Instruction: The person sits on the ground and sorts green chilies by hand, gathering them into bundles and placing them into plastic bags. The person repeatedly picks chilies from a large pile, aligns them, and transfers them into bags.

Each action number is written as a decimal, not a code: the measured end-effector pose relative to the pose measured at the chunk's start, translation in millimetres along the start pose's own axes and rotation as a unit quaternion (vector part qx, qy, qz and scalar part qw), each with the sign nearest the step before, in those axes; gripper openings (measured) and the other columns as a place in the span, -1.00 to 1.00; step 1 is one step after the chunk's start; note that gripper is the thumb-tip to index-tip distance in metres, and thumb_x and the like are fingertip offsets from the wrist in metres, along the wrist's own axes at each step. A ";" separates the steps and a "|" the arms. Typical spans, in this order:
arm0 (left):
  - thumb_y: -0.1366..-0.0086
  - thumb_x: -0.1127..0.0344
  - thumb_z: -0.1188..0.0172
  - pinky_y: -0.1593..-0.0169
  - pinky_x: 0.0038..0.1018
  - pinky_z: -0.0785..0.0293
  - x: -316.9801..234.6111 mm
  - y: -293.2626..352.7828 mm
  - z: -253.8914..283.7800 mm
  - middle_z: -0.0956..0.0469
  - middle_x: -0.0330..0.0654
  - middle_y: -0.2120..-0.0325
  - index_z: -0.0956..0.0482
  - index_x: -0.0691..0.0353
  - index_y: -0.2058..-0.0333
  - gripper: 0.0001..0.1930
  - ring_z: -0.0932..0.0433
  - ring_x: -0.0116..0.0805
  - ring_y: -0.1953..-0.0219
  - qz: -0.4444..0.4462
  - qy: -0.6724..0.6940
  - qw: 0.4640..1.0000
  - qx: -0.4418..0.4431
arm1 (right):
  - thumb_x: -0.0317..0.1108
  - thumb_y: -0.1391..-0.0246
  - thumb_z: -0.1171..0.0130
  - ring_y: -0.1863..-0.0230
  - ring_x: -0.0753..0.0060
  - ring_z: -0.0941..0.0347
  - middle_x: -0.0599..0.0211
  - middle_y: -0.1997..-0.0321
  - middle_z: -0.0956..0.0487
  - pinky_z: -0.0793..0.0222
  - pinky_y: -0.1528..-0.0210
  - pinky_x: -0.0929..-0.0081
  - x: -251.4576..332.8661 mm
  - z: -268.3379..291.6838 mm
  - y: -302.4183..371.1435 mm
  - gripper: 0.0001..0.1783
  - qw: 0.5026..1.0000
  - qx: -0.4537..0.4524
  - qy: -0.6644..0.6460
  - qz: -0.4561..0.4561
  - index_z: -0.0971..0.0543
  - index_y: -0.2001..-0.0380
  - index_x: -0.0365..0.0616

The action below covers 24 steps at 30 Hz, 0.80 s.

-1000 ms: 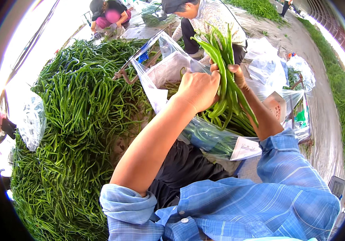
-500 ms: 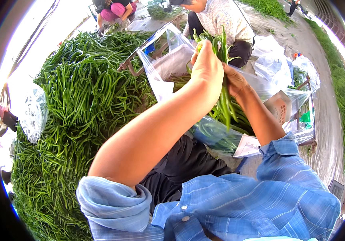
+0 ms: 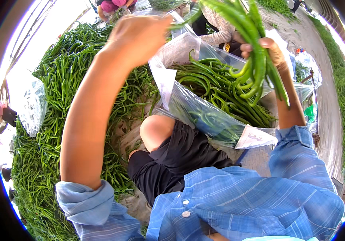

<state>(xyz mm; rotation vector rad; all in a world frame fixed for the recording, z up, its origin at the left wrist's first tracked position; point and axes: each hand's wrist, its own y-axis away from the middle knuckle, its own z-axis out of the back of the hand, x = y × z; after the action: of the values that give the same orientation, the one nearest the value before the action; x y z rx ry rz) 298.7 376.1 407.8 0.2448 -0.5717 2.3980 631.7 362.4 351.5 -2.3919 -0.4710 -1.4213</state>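
My right hand (image 3: 272, 52) is closed round a bunch of long green chili peppers (image 3: 257, 56), held up above a clear plastic bag (image 3: 180, 100). Their tips hang down past the fingers. Up and to the left, my left hand (image 3: 138, 38) is slightly blurred, its fingers closed on a single green chili pepper (image 3: 188, 19) that sticks out to the right. Many more peppers (image 3: 220, 86) lie lengthwise inside the bag. White paper pieces (image 3: 256, 136) show at the bag's edges.
A large heap of green peppers (image 3: 40, 160) spreads along my left. A person in a knitted top (image 3: 216, 30) crouches beyond the bag; another (image 3: 114, 5) is farther back. Clear plastic (image 3: 32, 106) lies on the heap's left side. A metal rod (image 3: 313, 86) stands right of the bag.
My hands have come apart: the left moved left with one pepper, the right moved right and up with the bunch. The bag's contents and my knee now show.
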 end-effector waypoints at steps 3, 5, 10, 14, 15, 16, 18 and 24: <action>-0.18 0.09 -0.26 0.31 -0.26 -0.49 20.7 25.2 -8.7 -0.58 -0.07 0.46 -0.47 0.23 0.28 -0.68 -0.61 -0.11 0.37 0.157 0.126 0.979 -0.024 | -0.27 0.20 -0.35 0.24 0.50 -0.49 0.10 0.06 -0.47 -0.52 0.10 0.47 25.5 29.3 -2.5 -0.24 0.996 0.043 -0.020 0.075 -0.35 -0.12 -0.27; -0.15 0.21 -0.28 0.30 -0.29 -0.49 7.1 33.2 -15.2 -0.57 -0.09 0.46 -0.53 0.26 0.37 -0.77 -0.59 -0.12 0.39 0.145 0.213 0.966 -0.013 | -0.28 0.18 -0.38 0.25 0.59 -0.42 0.32 0.10 -0.43 -0.49 0.05 0.59 56.7 19.8 -11.9 0.12 0.990 0.121 -0.022 0.071 0.10 -0.34 -0.23; -0.14 0.38 -0.23 -0.36 -0.06 0.00 -65.1 47.0 -81.1 -0.53 -0.08 0.02 -0.54 0.02 0.00 -0.60 -0.37 -0.24 -0.18 -0.132 0.295 0.945 -0.049 | -0.10 0.29 -0.37 0.23 0.48 -0.47 0.22 0.23 -0.54 -0.43 0.07 0.48 84.1 -3.4 -21.6 -0.26 0.870 -0.028 0.491 -0.028 -0.45 0.01 -0.27; -0.14 0.42 -0.20 -0.42 0.00 0.35 -66.9 70.8 -99.4 -0.51 -0.38 0.30 -0.55 -0.03 0.06 -0.65 -0.46 -0.41 -0.01 -0.094 0.194 0.966 0.140 | -0.26 0.50 -0.48 0.18 0.35 -0.47 0.23 0.21 -0.54 -0.41 0.01 0.45 21.5 -6.5 -11.2 -0.15 0.786 0.009 0.580 -0.215 -0.42 0.00 -0.28; -0.13 0.45 -0.19 -0.42 0.00 0.34 -63.1 76.1 -100.5 -0.48 -0.40 0.35 -0.57 -0.03 0.12 -0.68 -0.46 -0.42 0.02 -0.107 0.181 0.970 0.123 | -0.30 0.49 -0.47 0.11 0.33 -0.46 0.19 0.14 -0.55 -0.38 -0.04 0.44 8.6 -5.0 -7.6 -0.16 0.758 0.060 0.600 -0.248 -0.42 -0.01 -0.30; -0.11 0.47 -0.19 -0.42 0.00 0.33 -58.3 82.0 -99.7 -0.46 -0.42 0.41 -0.58 -0.02 0.17 -0.70 -0.47 -0.44 0.04 -0.120 0.166 0.973 0.109 | -0.33 0.47 -0.46 0.04 0.30 -0.46 0.16 0.07 -0.56 -0.35 -0.09 0.43 -4.4 -7.1 -7.3 -0.17 0.728 0.111 0.616 -0.278 -0.42 -0.02 -0.33; -0.02 0.57 -0.15 -0.41 0.00 0.28 -55.1 87.5 -103.3 -0.44 -0.41 0.45 -0.55 0.01 0.35 -0.75 -0.47 -0.43 0.07 -0.125 0.187 0.974 0.043 | -0.35 0.46 -0.45 0.03 0.31 -0.47 0.14 0.07 -0.57 -0.34 -0.10 0.43 -35.8 -4.7 -12.0 -0.19 0.722 0.101 0.613 -0.304 -0.42 -0.01 -0.33; 0.01 0.60 -0.10 -0.38 0.02 0.20 -47.2 70.6 -93.4 -0.51 -0.41 0.37 -0.56 0.03 0.35 -0.72 -0.49 -0.39 0.08 -0.126 0.170 0.975 0.074 | -0.29 0.42 -0.50 0.09 0.27 -0.49 0.04 0.14 -0.57 -0.37 -0.03 0.36 -127.6 -24.5 -61.3 -0.15 0.767 0.114 0.540 -0.329 -0.40 -0.02 -0.40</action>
<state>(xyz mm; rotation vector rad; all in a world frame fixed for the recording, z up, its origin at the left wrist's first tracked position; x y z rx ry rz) 287.4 343.9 286.3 -0.0315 -0.1910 2.1694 528.4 391.7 256.0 -0.8682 -1.0728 -2.4996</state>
